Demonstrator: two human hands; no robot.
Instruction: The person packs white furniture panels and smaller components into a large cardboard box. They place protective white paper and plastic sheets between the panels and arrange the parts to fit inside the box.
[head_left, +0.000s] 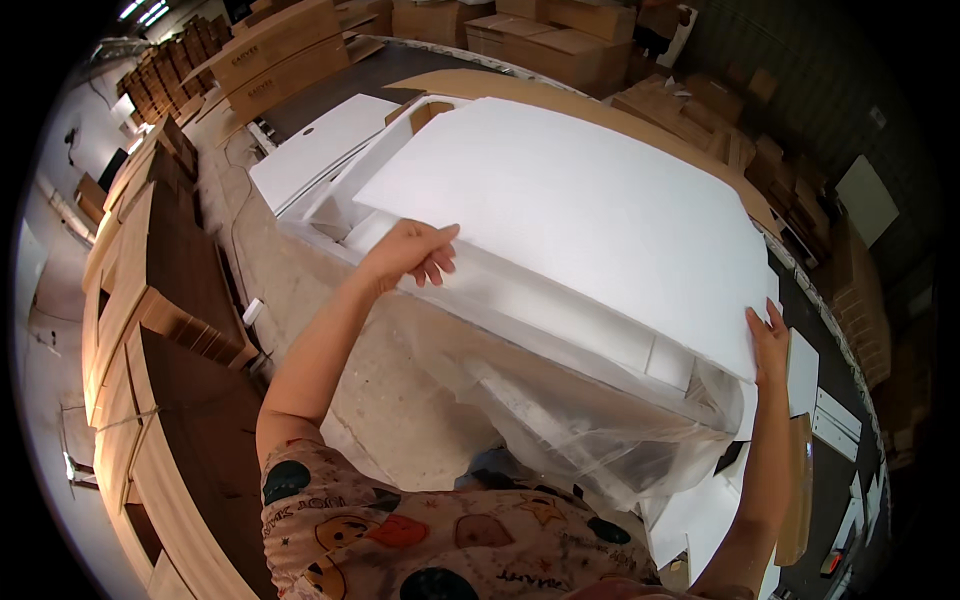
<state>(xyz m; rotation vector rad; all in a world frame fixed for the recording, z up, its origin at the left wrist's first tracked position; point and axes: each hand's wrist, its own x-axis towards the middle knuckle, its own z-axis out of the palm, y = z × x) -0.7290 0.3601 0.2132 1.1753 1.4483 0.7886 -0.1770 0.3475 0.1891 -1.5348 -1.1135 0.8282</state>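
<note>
A large white foam sheet (pixel 580 210) lies tilted over a white box-like piece (pixel 560 320) wrapped partly in clear plastic film (pixel 560 420). My left hand (pixel 410 252) grips the sheet's near left corner, thumb on top and fingers under the edge. My right hand (pixel 768 340) holds the sheet's near right corner with flat fingers against its edge. Both forearms reach up from the lower edge. Beneath the sheet, white foam blocks line the piece's side.
Another white panel (pixel 320 150) lies at the far left of the work table. Flat brown cardboard (pixel 560 95) sits under the white pieces. Stacks of cardboard boxes (pixel 560 30) stand at the back. Wooden panel stacks (pixel 170 330) line the left. Concrete floor (pixel 330 330) shows below.
</note>
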